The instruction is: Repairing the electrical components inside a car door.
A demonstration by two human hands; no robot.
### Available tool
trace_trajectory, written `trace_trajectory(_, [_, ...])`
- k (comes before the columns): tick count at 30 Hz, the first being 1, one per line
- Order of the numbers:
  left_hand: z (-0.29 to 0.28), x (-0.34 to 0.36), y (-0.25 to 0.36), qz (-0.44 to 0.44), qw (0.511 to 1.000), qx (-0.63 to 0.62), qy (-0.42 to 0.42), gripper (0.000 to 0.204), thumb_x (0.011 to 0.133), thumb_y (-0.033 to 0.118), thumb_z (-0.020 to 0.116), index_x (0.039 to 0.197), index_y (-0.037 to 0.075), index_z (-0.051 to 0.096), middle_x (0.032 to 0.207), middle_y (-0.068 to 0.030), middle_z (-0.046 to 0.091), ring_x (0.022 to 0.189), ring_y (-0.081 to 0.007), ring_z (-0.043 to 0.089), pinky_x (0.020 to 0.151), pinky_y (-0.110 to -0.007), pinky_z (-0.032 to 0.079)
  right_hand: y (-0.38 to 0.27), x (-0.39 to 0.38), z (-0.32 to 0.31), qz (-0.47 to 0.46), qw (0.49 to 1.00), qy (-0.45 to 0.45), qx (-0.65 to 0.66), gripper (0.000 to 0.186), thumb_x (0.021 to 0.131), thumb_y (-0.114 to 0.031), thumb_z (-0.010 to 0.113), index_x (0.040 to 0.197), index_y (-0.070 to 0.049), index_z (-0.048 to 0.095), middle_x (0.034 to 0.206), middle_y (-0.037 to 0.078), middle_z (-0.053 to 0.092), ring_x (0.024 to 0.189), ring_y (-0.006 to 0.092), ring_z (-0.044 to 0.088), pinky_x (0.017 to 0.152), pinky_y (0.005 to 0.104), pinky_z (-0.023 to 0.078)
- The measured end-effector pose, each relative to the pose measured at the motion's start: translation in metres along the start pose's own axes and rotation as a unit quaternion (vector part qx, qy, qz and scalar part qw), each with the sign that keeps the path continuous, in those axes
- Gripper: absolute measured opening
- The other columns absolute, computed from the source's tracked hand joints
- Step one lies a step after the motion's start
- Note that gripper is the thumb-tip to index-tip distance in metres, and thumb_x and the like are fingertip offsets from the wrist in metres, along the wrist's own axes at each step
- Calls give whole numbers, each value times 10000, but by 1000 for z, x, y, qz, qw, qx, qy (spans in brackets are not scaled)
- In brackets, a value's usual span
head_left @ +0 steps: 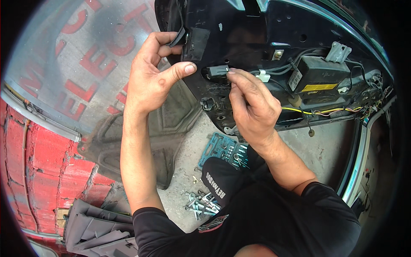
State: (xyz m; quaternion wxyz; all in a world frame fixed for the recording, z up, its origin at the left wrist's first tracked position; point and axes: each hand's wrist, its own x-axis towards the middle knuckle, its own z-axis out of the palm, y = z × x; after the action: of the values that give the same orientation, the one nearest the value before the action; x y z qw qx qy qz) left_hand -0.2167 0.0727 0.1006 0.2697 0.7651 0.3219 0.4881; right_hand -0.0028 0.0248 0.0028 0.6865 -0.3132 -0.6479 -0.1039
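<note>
A dark car door, its inner panel bare, stands in front of me. My left hand is at the door's left edge, beside a black rubber flap. Its fingers curl round that edge, partly hidden, while the thumb stretches over the inner face. My right hand pinches the right end of a small black plastic part, which sits in an opening near the door's edge. The fingertips cover how that part is fixed. Just right of them is a white clip on dark cables.
A black box with cables and a yellow wire lie along the door. Below are an open teal socket set, loose wrenches and a dark molded sheet. Grey trim panels lean by a red brick wall.
</note>
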Motion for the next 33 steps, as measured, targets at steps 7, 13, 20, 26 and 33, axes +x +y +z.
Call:
trace_trajectory(7, [-1, 1, -3, 5, 1000, 6, -3, 700, 801, 190, 960, 1364, -6, 595, 1144, -158, 765, 1131, -177, 682, 971, -337, 560, 4, -10, -4, -16, 995, -14, 96, 405, 859, 105, 780, 1244, -11, 728, 1121, 147, 792, 859, 216, 792, 670, 304, 631])
trace_trajectory(13, [-2, 0, -3, 11, 1000, 17, -1, 722, 802, 230, 962, 1379, -1, 595, 1142, -144, 785, 1146, -179, 679, 1003, -354, 540, -8, -16, -11, 44, 986, -35, 154, 399, 934, 97, 725, 1321, 2, 702, 1167, 161, 703, 989, 236, 728, 832, 324, 603])
trace_trajectory(20, [-1, -2, 8, -12, 999, 32, -4, 653, 848, 127, 917, 1361, -31, 545, 1185, -150, 745, 1103, -172, 693, 898, -312, 590, -3, -21, -18, 33, 993, -58, 95, 332, 942, -4, 771, 1270, -25, 728, 1112, 103, 619, 973, 211, 596, 824, 330, 519])
trace_trajectory(26, [-4, -2, 9, -12, 999, 40, -12, 670, 846, 144, 919, 1372, -24, 539, 1194, -148, 746, 1081, -168, 700, 878, -302, 586, 4, -16, -22, -65, 997, -48, 1, 323, 830, -99, 829, 1087, -89, 633, 1363, 159, 706, 1013, 282, 642, 911, 429, 453])
trace_trajectory(33, [-2, -2, 8, -14, 999, 37, -7, 653, 853, 136, 916, 1362, -28, 540, 1192, -150, 750, 1078, -171, 704, 887, -311, 592, 10, -12, -20, -114, 991, -61, -18, 305, 827, -141, 817, 1048, -132, 607, 1157, -5, 780, 914, 199, 647, 880, 397, 402])
